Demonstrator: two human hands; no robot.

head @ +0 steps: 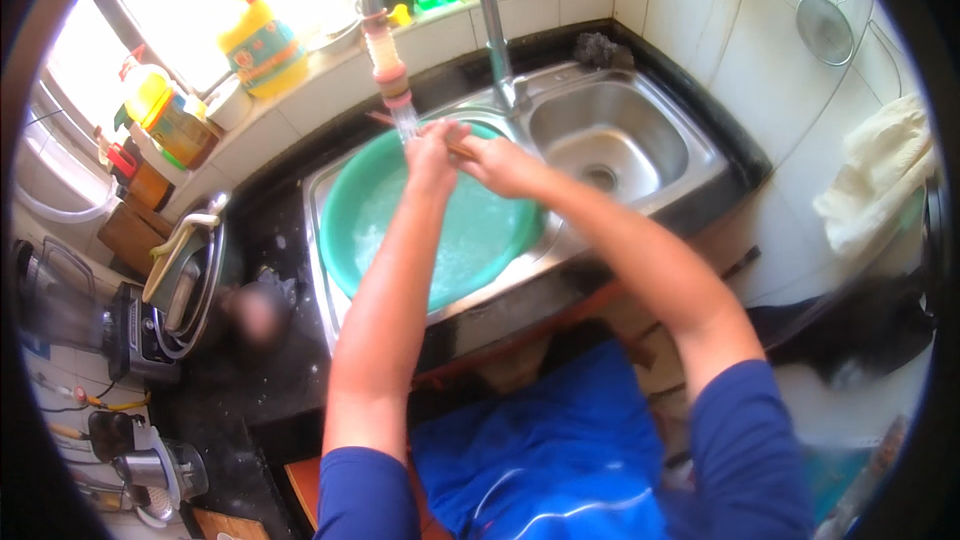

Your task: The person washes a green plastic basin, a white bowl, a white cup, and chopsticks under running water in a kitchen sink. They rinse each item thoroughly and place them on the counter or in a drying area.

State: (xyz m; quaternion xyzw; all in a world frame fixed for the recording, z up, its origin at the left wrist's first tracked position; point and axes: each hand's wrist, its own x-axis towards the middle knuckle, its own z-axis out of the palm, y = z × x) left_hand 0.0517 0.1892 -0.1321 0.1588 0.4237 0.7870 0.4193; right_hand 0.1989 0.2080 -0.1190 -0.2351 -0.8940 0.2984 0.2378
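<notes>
My left hand (433, 155) is closed around a bundle of thin brown chopsticks (462, 152), right below the tap's nozzle. My right hand (501, 166) grips the same bundle nearer its other end, touching the left. The chopstick tips poke out past my left hand towards the window; their number is hidden by my fingers. Water runs from a pink-and-clear tap extension (387, 64) onto the left hand. Beneath both hands stands a round green plastic basin (341, 259) holding water, set in the left bowl of the steel sink.
The right sink bowl (607, 131) lies beside the basin. A metal faucet (496, 37) rises behind, with a dark scouring pad (595, 50) in the corner. Yellow bottles (274, 52) line the windowsill. A blender (75, 307) and a knife block (146, 184) stand left.
</notes>
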